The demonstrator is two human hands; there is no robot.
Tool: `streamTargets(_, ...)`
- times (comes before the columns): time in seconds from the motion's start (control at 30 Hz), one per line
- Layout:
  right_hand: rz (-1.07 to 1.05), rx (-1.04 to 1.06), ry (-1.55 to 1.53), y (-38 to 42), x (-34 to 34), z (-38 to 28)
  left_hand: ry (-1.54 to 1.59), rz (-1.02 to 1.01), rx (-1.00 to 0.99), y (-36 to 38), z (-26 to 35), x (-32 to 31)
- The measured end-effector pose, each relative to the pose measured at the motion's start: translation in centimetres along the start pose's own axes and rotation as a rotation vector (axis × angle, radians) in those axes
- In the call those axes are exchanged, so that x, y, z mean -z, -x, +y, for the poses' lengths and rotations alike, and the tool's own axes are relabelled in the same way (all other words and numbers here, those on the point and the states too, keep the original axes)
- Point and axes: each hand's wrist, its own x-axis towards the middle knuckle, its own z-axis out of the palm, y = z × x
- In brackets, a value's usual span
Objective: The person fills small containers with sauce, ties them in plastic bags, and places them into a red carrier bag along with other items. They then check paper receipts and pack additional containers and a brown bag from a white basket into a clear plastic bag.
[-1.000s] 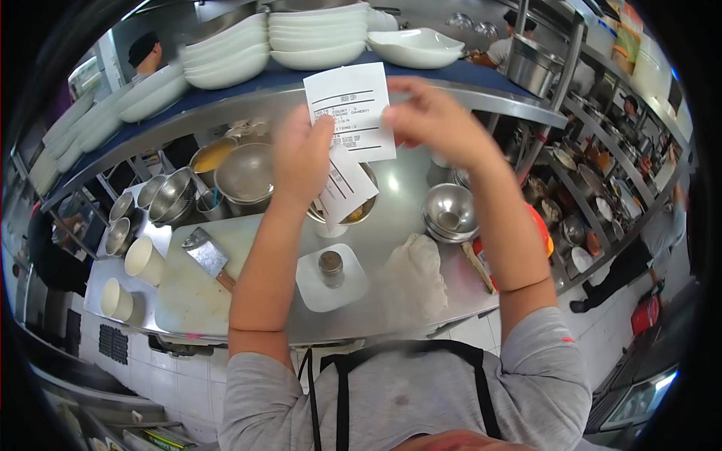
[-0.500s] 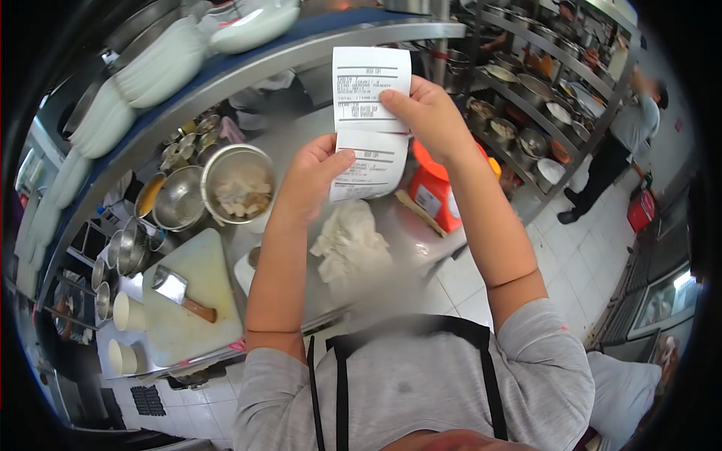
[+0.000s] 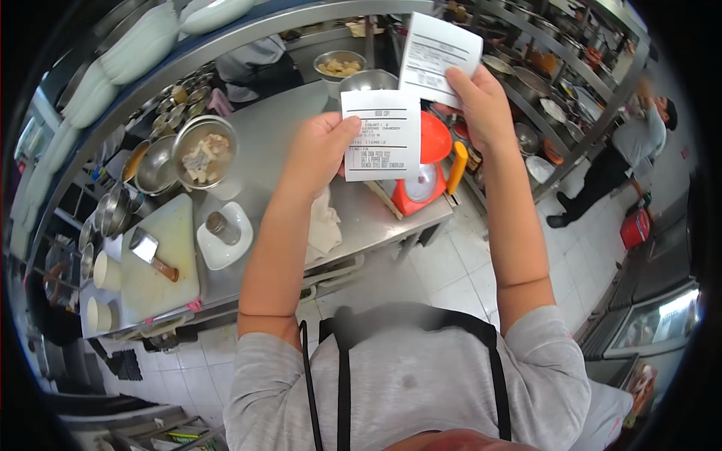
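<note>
Head view showed the left hand [image 3: 316,150] pinching a white printed paper ticket [image 3: 380,135] at centre, fingers closed on its left edge. The right hand [image 3: 481,105] gripped a second white ticket [image 3: 438,56] at one o'clock. Either slip could drop onto the steel counter [image 3: 361,214] if the light pinch loosened.
</note>
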Motion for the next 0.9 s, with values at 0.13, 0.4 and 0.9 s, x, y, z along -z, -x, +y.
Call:
streamTargets(0.13, 0.02, 0.016, -0.078, 0.6, -0.1, 1.0, -0.277, 0.212, -0.193, -0.8, 3.9, 4.9)
streamTargets(0.4, 0.086, 0.023, 0.046, 1.6, 0.2, 4.1, -0.252, 0.745, -0.596, -8.1, 25.5, 23.5)
streamTargets(0.9, 0.497, -0.252, 0.021, 15.2, 5.8, 12.0, -0.102, 1.107, -0.916, -16.3, 28.4, 30.3)
